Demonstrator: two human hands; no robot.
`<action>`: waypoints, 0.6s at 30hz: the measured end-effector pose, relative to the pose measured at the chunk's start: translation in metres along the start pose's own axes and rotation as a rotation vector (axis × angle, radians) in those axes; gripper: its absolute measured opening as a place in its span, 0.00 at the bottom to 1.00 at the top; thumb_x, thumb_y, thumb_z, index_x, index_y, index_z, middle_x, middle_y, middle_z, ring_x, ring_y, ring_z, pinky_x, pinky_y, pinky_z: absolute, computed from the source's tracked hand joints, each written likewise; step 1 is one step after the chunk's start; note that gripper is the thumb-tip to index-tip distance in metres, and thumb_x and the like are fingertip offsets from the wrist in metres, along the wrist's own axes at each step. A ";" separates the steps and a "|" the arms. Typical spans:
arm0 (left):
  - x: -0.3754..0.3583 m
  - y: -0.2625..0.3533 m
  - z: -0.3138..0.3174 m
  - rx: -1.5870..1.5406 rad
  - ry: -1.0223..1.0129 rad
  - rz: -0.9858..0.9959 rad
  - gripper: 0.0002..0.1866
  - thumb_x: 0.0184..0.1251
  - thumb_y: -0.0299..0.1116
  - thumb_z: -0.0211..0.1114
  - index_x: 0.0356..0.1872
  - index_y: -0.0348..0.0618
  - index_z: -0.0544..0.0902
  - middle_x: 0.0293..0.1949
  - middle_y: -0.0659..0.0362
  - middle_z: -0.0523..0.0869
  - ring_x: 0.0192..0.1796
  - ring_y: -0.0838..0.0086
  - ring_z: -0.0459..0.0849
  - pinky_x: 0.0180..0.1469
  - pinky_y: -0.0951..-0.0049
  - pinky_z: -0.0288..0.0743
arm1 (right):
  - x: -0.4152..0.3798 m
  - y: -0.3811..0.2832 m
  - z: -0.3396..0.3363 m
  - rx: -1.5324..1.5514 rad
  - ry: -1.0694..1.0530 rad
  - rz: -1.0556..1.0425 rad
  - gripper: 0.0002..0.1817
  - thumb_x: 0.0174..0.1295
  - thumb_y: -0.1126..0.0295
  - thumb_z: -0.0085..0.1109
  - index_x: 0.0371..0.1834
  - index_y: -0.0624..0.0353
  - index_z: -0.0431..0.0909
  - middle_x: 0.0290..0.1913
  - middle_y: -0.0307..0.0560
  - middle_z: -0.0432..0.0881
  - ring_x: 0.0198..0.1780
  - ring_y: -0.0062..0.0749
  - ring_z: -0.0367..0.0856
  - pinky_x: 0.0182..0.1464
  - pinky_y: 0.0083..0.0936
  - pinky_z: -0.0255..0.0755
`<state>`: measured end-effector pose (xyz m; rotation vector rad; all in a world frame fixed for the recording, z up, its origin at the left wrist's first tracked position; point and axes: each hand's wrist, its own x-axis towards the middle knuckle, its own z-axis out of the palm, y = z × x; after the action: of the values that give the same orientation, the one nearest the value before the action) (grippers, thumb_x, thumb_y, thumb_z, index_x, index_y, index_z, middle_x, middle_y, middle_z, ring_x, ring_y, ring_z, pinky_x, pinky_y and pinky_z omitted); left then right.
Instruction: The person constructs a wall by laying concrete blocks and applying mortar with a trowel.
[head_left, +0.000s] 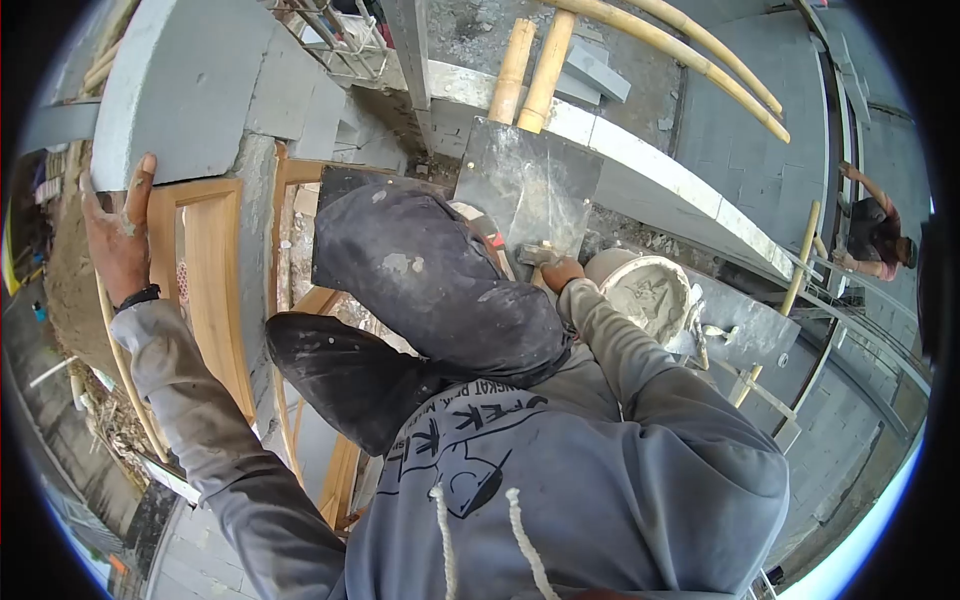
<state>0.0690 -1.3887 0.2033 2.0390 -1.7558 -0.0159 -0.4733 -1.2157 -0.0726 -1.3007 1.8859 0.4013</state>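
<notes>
My left hand point(122, 235) lies with its fingers spread against the lower edge of a large grey block point(190, 95) at the upper left, above a wooden frame point(215, 290). My right hand point(562, 273) is closed on a tool point(537, 254), whose small metallic head shows over the dark board in front of my knees; its exact kind is unclear. Just right of that hand stands a bucket of grey mortar point(648, 298), its rim smeared. The dark board point(525, 185) carries pale mortar stains.
Bamboo poles point(545, 75) stick up beyond the board. A pale block ledge point(650, 165) curves to the right. A stained plank point(750, 325) lies beside the bucket. Another person point(875, 235) is at the far right, near scaffolding. Debris and ground lie far below on the left.
</notes>
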 end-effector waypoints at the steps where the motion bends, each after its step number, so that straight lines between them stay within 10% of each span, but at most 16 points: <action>1: 0.000 0.016 -0.002 -0.056 0.026 -0.064 0.50 0.49 0.49 0.75 0.63 0.19 0.62 0.58 0.40 0.74 0.61 0.61 0.76 0.62 0.68 0.68 | -0.028 -0.022 -0.022 -0.024 -0.175 -0.007 0.22 0.57 0.57 0.46 0.40 0.63 0.82 0.48 0.62 0.80 0.53 0.57 0.77 0.56 0.39 0.71; 4: -0.001 0.029 -0.010 -0.097 0.026 -0.155 0.52 0.48 0.52 0.75 0.63 0.20 0.62 0.56 0.37 0.75 0.58 0.58 0.77 0.59 0.67 0.70 | 0.038 0.076 0.088 -0.484 -0.464 -0.459 0.25 0.54 0.52 0.49 0.44 0.62 0.82 0.51 0.60 0.80 0.57 0.50 0.76 0.55 0.37 0.71; 18: -0.043 0.036 0.011 0.324 0.443 -0.213 0.54 0.41 0.66 0.72 0.58 0.26 0.66 0.42 0.43 0.79 0.46 0.50 0.78 0.49 0.52 0.67 | 0.044 0.000 0.071 -0.501 -0.353 -0.211 0.24 0.55 0.54 0.50 0.41 0.62 0.82 0.48 0.60 0.81 0.53 0.51 0.78 0.51 0.39 0.71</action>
<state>0.0239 -1.3553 0.1937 2.2254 -1.3267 0.6415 -0.4493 -1.1981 -0.1505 -1.6075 1.3809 0.9671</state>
